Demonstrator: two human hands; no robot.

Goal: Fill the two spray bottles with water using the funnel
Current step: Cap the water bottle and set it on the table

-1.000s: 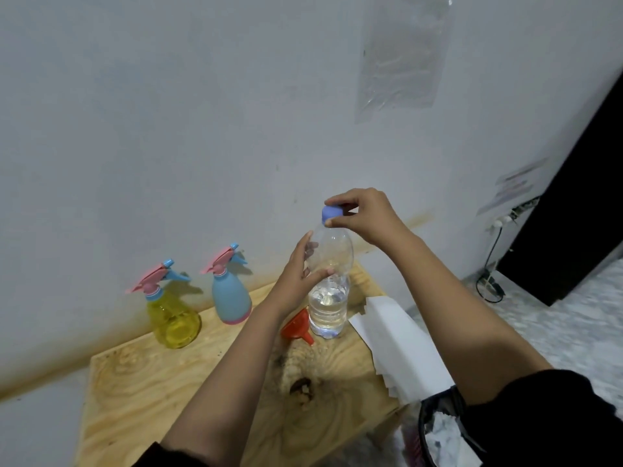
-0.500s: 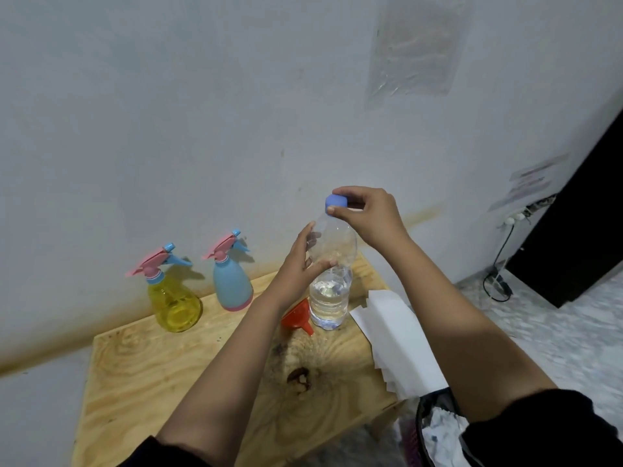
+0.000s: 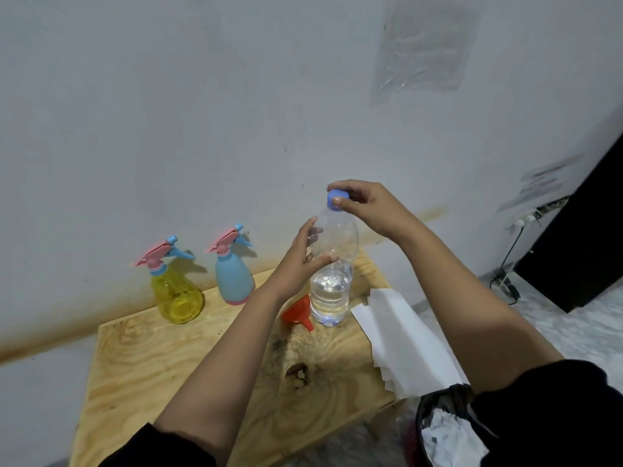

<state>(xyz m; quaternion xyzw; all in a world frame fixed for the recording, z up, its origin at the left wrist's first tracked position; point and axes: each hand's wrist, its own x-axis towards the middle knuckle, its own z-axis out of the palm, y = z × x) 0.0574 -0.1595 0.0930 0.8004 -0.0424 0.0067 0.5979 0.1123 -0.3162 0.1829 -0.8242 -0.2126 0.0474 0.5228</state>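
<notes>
A clear plastic water bottle [image 3: 332, 291], about half full, stands on the wooden table [image 3: 175, 362]. My left hand [image 3: 300, 261] grips its upper body. My right hand [image 3: 365, 205] pinches the blue cap [image 3: 334, 200] on the bottle's neck. An orange funnel [image 3: 298, 313] lies on its side just left of the bottle's base. A yellow spray bottle [image 3: 177, 293] and a light blue spray bottle [image 3: 232, 274], both with pink and blue trigger heads on, stand at the back left near the wall.
White paper sheets [image 3: 404, 338] hang over the table's right edge. A black bin [image 3: 438, 429] with crumpled paper sits at the lower right. A power strip and cable [image 3: 519, 227] lie by the wall, next to a dark cabinet [image 3: 583, 244].
My right hand's fingers have shifted round the blue cap, as in a turn. The bottle and my left hand stay in place. The view has tilted slightly.
</notes>
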